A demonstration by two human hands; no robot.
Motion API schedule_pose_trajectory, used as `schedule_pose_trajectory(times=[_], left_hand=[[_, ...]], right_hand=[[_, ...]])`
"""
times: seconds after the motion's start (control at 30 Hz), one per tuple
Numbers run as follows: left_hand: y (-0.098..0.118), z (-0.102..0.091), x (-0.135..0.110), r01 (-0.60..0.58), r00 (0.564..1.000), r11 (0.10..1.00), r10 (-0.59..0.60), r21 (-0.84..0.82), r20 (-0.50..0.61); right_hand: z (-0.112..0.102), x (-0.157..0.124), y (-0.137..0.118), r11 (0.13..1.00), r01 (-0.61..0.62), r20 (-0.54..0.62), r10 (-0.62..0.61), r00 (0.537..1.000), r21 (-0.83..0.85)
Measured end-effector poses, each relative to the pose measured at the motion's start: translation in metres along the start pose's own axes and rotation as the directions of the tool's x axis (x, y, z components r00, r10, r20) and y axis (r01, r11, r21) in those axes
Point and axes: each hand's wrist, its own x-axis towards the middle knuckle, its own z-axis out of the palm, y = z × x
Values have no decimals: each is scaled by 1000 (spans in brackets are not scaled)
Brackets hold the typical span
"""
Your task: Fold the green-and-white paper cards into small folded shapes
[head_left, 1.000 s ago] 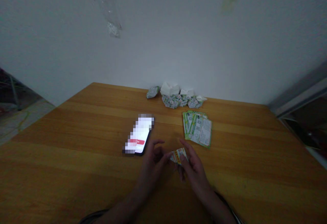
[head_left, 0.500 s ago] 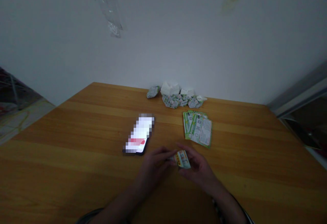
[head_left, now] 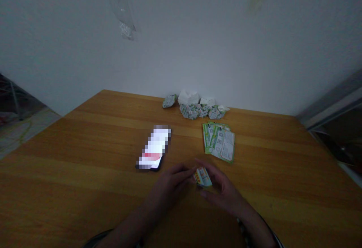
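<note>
Both hands meet over the near middle of the wooden table (head_left: 70, 165). A small folded paper leaflet (head_left: 202, 177), white with green and orange print, is pinched between them. My left hand (head_left: 169, 184) grips its left edge with curled fingers. My right hand (head_left: 222, 187) cups it from the right and below, thumb on top. A stack of flat green-and-white leaflets (head_left: 219, 141) lies just beyond my right hand. A phone (head_left: 154, 148) with a lit screen lies beyond my left hand.
A heap of folded paper pieces (head_left: 196, 105) sits at the table's far edge against the white wall. Floor shows past the table's left side, and a metal frame (head_left: 330, 104) stands at the right.
The hands closed in around the folded leaflet. The leaflet turned slightly and now sits more enclosed between the fingers. Nothing else on the table moved.
</note>
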Motion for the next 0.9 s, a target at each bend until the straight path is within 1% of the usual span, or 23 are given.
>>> schedule_pose_trajectory(times=[0.07,0.1,0.17,0.2,0.23,0.3,0.37,0.4,0.43,0.47,0.5,0.53,0.57,0.6,0.63,0.67,0.73,0.83,0.9], left_hand=[[-2,1,0,-8,1000,1000,8,28,2],[-2,1,-1,-18,1000,998,17,54,18],[1,1,-2,-41,999,990,36,134,38],[3,2,-2,-49,998,982,44,181,34],[4,2,-3,-50,999,974,50,222,7],[7,4,-5,-29,997,966,48,257,-68],[9,6,-5,0,994,982,21,186,-109],[10,8,-5,26,993,993,-12,113,-117],[11,10,-4,71,990,997,-69,13,-120],[11,12,-3,135,982,985,-148,-111,-118],[12,14,-2,209,963,947,-242,-243,-115],[12,17,-1,283,933,878,-345,-386,-100],[12,19,1,336,901,789,-428,-514,-69],[13,21,1,370,873,704,-486,-606,-32],[12,21,2,390,855,630,-519,-671,10],[12,21,3,403,847,581,-529,-707,48],[10,19,3,421,855,545,-506,-725,115],[7,12,4,438,867,554,-469,-708,169],[6,10,5,448,861,561,-481,-696,167]], right_hand=[[1,2,4,1000,-21,-5,21,1000,11],[2,3,7,1000,-24,-34,25,999,17],[4,6,12,1000,-14,-142,14,990,5],[5,7,14,999,-16,-194,10,981,-32],[6,7,15,996,-20,-232,-1,973,-90],[9,7,15,966,-35,-262,-34,964,-256],[11,7,14,911,-45,-268,-74,960,-411],[12,7,13,889,-49,-279,-89,956,-454],[13,7,14,885,-54,-291,-94,952,-462],[13,8,14,900,-56,-306,-88,948,-433],[14,9,15,927,-54,-320,-72,945,-370],[14,10,17,957,-55,-329,-44,943,-285],[14,10,18,980,-63,-332,-4,943,-190],[14,11,19,992,-78,-326,41,944,-99],[14,11,20,995,-97,-318,85,944,-24],[14,11,20,993,-118,-307,122,944,31],[14,11,19,985,-146,-283,168,944,95],[13,11,16,977,-161,-264,194,945,140],[12,11,15,971,-168,-240,206,949,170]])
